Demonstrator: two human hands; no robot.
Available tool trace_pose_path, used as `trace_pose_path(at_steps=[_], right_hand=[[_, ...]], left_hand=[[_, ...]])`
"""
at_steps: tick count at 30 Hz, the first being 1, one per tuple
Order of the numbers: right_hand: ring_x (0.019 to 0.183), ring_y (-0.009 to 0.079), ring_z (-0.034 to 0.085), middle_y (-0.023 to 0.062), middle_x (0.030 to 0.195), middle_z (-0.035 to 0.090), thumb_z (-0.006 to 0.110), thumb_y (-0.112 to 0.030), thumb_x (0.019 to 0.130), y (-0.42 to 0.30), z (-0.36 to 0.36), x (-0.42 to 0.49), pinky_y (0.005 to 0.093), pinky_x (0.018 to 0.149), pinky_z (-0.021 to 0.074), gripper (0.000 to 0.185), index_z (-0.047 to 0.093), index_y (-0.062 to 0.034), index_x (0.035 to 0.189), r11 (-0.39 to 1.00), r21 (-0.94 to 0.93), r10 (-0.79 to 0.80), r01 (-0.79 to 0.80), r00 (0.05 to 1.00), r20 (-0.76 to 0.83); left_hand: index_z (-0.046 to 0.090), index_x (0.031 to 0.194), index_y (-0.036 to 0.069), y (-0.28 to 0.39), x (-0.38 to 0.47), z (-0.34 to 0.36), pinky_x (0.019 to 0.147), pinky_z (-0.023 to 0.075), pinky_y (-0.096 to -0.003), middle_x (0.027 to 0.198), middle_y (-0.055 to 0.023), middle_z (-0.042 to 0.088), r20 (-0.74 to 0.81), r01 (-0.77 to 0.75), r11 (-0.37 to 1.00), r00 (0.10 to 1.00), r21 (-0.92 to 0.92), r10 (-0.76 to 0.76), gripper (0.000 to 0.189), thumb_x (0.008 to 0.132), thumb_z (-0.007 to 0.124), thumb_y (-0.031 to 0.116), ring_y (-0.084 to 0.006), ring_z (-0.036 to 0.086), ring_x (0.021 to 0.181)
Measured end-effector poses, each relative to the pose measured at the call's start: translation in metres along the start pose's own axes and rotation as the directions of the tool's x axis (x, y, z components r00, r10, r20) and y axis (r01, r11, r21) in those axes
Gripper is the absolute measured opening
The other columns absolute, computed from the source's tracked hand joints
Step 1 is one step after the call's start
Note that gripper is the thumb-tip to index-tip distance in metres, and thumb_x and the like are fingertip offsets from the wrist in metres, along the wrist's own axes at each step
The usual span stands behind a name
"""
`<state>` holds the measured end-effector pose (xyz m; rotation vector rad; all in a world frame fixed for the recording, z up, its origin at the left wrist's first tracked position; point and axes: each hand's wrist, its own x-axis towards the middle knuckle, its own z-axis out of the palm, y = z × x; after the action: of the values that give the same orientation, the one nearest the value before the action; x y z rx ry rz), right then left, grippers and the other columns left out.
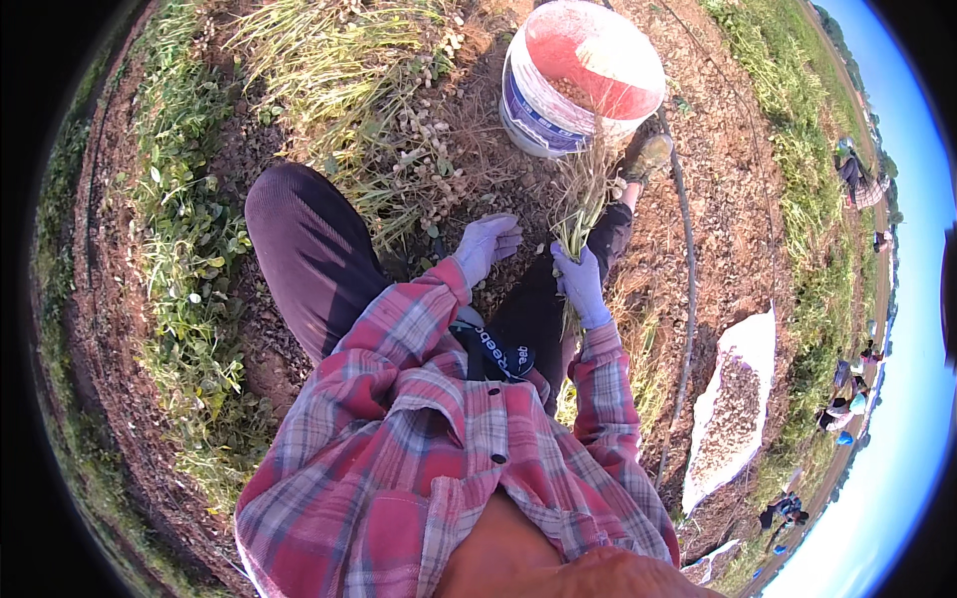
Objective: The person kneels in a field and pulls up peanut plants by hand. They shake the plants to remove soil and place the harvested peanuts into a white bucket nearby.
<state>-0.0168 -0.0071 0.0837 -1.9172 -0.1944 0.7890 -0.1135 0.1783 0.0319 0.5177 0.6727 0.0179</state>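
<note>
My right hand (582, 288), in a pale lavender glove, grips a bundle of peanut plants (579, 217) by the green stems. The bundle's dry, stringy roots point away from me, just in front of a white plastic bucket (542, 112). Inside the bucket's reddish interior lie some loose peanuts (570, 91). My left hand (486, 243), gloved the same way, hovers between my knees with loosely curled fingers and nothing visible in it. Beyond it, pulled peanut plants (351, 97) lie in a heap, with clusters of pods (430, 134) at their root ends.
At right, a white sheet or sack (729, 404) holds a spread of peanuts. A dark hose-like line (684, 261) crosses the soil beside my right foot (649, 157). Leafy green plants (194, 247) run along the left. Several people (845, 404) are far off at right.
</note>
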Motion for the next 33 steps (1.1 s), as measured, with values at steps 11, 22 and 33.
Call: trace_pose_path(at_steps=[11,22,33], right_hand=[[0.070,0.0355,0.068,0.0136,0.084,0.066,0.066,-0.020,0.083,-0.019,-0.014,-0.041,0.0456,0.059,0.0535,0.032,0.049,-0.0087,0.108,0.330,-0.931,-0.493,0.153,0.869,-0.032],[0.069,0.0334,0.068,0.0121,0.086,0.065,0.061,-0.015,0.083,-0.032,-0.034,-0.062,0.0442,0.058,0.0533,0.036,0.049,-0.0098,0.116,0.213,-0.972,-0.439,0.098,0.898,-0.006],[0.078,0.0352,0.068,0.0138,0.093,0.064,0.066,-0.016,0.080,0.007,-0.065,-0.088,0.0450,0.064,0.0536,0.042,0.048,-0.0103,0.118,0.383,-0.906,-0.407,0.178,0.914,0.008]], left_hand=[[0.056,0.134,0.009,0.087,-0.097,0.099,0.082,0.0514,-0.0301,0.130,-0.0129,0.055,0.400,-0.616,0.110,0.626,0.780,0.670,0.060,0.081,0.079,0.025,-0.0188,0.063,0.085],[0.070,0.115,0.009,0.074,-0.043,0.101,0.083,0.0546,-0.0362,0.122,-0.0119,0.063,0.587,-0.644,-0.122,0.581,0.755,0.564,0.036,0.085,0.077,0.028,-0.0269,0.066,0.098],[0.071,0.101,-0.002,0.114,-0.024,0.085,0.066,0.0580,-0.0275,0.093,-0.0082,0.069,0.460,-0.112,0.817,0.865,0.565,-0.199,0.019,0.082,0.073,0.000,-0.0146,0.068,0.077]])
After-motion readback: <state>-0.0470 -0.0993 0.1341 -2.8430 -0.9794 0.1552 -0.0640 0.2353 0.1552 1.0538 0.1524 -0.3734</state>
